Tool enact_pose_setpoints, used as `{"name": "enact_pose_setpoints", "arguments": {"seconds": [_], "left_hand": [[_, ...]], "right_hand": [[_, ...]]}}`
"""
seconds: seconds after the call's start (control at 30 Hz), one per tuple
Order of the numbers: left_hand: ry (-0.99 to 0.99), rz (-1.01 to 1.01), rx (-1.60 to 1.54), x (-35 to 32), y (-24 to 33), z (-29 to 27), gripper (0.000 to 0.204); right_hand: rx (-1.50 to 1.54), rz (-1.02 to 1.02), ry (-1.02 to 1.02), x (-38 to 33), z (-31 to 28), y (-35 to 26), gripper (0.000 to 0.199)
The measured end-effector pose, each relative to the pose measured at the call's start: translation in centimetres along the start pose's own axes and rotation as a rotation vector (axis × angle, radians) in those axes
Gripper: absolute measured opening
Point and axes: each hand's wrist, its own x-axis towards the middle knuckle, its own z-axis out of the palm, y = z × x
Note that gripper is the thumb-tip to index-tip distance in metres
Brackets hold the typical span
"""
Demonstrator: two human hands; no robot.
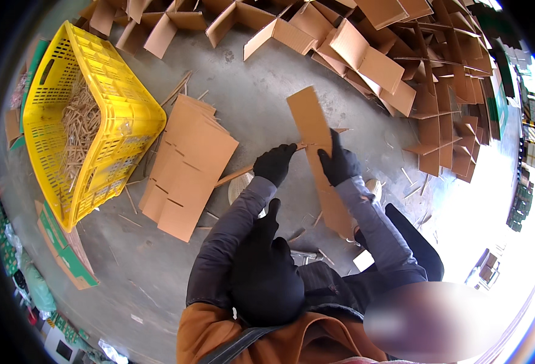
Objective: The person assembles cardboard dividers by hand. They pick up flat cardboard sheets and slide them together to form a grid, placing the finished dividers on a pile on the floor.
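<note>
The fingers of the black-gloved right hand (342,166) are closed around the edge of a long brown cardboard panel (310,115), thumb on the near face, while those of the black-gloved left hand (272,165) are drawn together just to the left, seemingly pinching the end of a thin cardboard strip (300,147) that reaches the panel; the exact grip there is too small to tell. The panel is held slanting above the concrete floor (237,85), its far end leaning left and its near end running down beside the right forearm. Another narrow cardboard piece (234,176) stretches left and nearer from beneath the left hand; whether it joins the strip cannot be told. To the left of the hands lies an uneven stack of slotted cardboard sheets (213,145). Farther left stands a yellow perforated plastic crate (125,106) with a heap of thin cardboard offcuts (80,124) inside, and nearer than the crate a green-and-brown cardboard piece (67,252) lies on the floor. Interlocked cardboard dividers (364,60) crowd the far side and the far right. Loose cardboard slivers (411,193) are scattered to the right of the panel.
</note>
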Motion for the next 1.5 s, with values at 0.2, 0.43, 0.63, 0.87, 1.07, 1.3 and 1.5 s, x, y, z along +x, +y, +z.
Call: {"name": "enact_pose_setpoints", "arguments": {"seconds": [0.2,0.43,0.63,0.87,1.07,1.3,1.5], "left_hand": [[-0.026,0.065,-0.04,-0.6,0.0,0.3,0.027],[-0.083,0.015,-0.186,-0.8,1.5,-2.4,0.029],[0.582,-0.512,0.197,-11.8,-13.2,-5.5,0.084],[0.294,-0.461,0.063,-11.4,-16.4,-4.6,0.042],[0.124,0.156,-0.122,1.5,-1.6,-1.3,0.023],[-0.158,0.265,-0.024,2.6,5.7,3.7,0.015],[-0.232,0.28,-0.12,0.4,5.6,3.3,0.019]], "right_hand": [[-0.112,-0.039,-0.115,0.1,2.7,0.1,0.068],[0.018,0.0,-0.1,2.2,11.1,3.2,0.081],[0.231,0.213,0.255,0.1,6.6,6.3,0.088],[0.296,0.398,0.279,-6.3,9.7,12.5,0.046],[0.637,0.257,0.651,-7.6,0.1,7.0,0.051],[0.256,0.269,0.211,-7.2,0.7,7.8,0.046],[0.156,0.37,-0.073,-4.3,9.3,7.5,0.038]]}}
